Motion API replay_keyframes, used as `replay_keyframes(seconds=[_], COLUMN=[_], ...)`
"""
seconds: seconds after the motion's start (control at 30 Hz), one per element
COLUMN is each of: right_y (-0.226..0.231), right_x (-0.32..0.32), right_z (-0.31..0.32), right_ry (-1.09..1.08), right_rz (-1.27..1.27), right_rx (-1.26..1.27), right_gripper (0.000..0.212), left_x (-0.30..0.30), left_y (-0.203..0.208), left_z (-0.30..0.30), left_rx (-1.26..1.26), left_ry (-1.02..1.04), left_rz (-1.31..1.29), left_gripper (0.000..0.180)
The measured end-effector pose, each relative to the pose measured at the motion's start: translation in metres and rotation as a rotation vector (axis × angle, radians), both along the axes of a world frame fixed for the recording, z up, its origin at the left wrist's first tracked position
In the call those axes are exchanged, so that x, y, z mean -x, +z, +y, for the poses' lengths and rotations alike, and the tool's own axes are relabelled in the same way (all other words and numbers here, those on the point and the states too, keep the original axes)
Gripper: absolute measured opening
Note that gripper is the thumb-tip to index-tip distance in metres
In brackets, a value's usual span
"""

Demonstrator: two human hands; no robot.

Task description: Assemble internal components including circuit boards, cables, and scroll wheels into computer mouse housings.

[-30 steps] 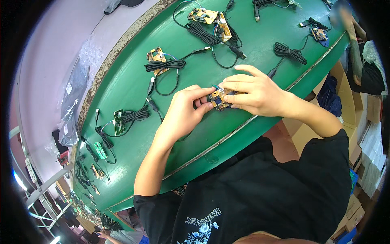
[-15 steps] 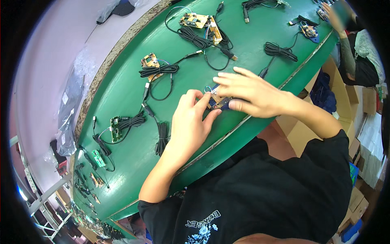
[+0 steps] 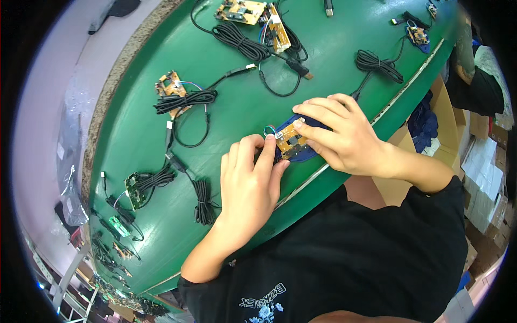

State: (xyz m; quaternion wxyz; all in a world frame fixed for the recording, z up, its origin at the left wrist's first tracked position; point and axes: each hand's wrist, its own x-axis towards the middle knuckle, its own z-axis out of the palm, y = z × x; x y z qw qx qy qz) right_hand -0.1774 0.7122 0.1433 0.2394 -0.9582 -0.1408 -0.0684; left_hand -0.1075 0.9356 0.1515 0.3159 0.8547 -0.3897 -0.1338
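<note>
A tan circuit board (image 3: 291, 141) sits on a dark blue plastic base (image 3: 308, 155) near the table's front edge. Thin coloured wires (image 3: 270, 130) loop from the board's far left corner. My left hand (image 3: 249, 175) grips the left side of board and base, index finger at the wires and thumb at the near corner. From the right, my right hand (image 3: 350, 135) closes over the base's right side, one fingertip pressing the board's far right corner. My right fingers hide part of the base.
On the green table (image 3: 129, 121) lie a tan board with a bundled black cable (image 3: 186, 101), more boards (image 3: 241, 12), a green board (image 3: 133, 191) and a cable coil (image 3: 203, 202). A blue base with a board (image 3: 418, 36) lies far right. Beside the table stands a cardboard box (image 3: 449, 132).
My right hand has come down from hovering with spread fingers onto the base and board. More of the board shows now. The view has shifted, and a co-worker's hand at the far right has moved away.
</note>
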Motion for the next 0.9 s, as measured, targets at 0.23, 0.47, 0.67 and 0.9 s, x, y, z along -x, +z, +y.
replay_keyframes(seconds=[0.23,0.47,0.67,0.9], right_y=[-0.001,0.01,0.011,0.01], right_x=[0.003,-0.002,-0.02,-0.025], right_z=[0.002,-0.003,0.002,-0.008], right_ry=[-0.021,-0.012,-0.153,-0.109], right_rz=[-0.018,0.069,0.265,0.336], right_rx=[-0.01,-0.082,-0.203,-0.273], right_gripper=[0.02,0.024,0.019,0.019], left_x=[0.006,0.003,0.0,-0.001], left_y=[0.002,0.002,0.003,0.0], left_z=[-0.003,-0.001,-0.002,0.002], left_rx=[-0.051,-0.045,-0.022,0.014], left_ry=[0.029,-0.015,-0.031,-0.026], left_rz=[-0.103,-0.178,-0.158,-0.123], left_gripper=[0.043,0.041,0.042,0.041])
